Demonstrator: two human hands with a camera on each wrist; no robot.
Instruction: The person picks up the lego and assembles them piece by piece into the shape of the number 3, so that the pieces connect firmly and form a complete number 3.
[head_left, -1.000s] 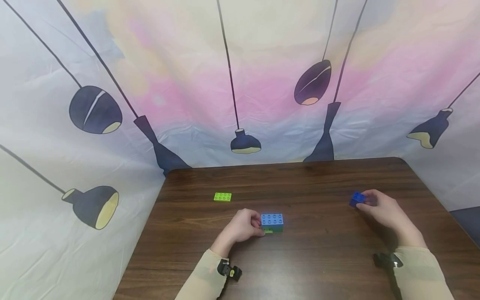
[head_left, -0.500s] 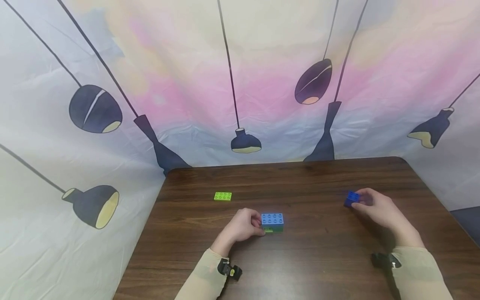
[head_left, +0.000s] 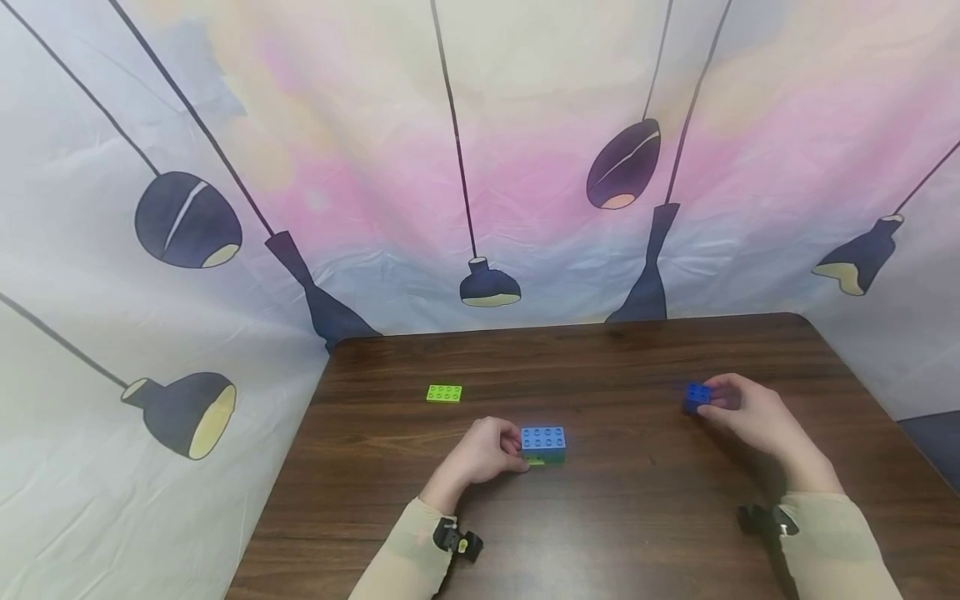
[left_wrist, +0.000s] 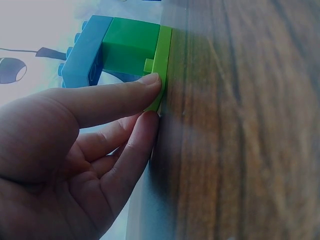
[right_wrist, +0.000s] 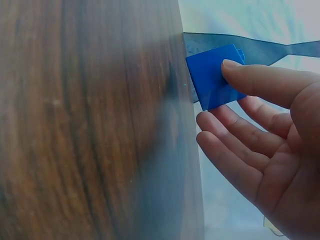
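Observation:
In the head view a stack of toy building bricks (head_left: 543,438) stands mid-table, light blue on top. Seen from the left wrist, it has a light blue brick (left_wrist: 87,47), a green brick (left_wrist: 132,42) below it and a thin lime plate (left_wrist: 163,55) at the bottom. My left hand (head_left: 489,450) pinches the lime plate's near end between thumb and fingers. Off to the right, my right hand (head_left: 753,414) holds a small dark blue brick (head_left: 697,397) with the thumb across its side. The right wrist view shows this brick (right_wrist: 212,77) tilted, close to the table surface.
A lime-green flat plate (head_left: 444,393) with studs lies on the brown wooden table (head_left: 600,517), behind and left of the stack. A cloth backdrop (head_left: 555,167) with printed lamps hangs behind the table's far edge. Both wrists wear dark camera straps.
My right hand has moved a little to the left with the dark blue brick, which has turned slightly. The left hand and the stack stay in place.

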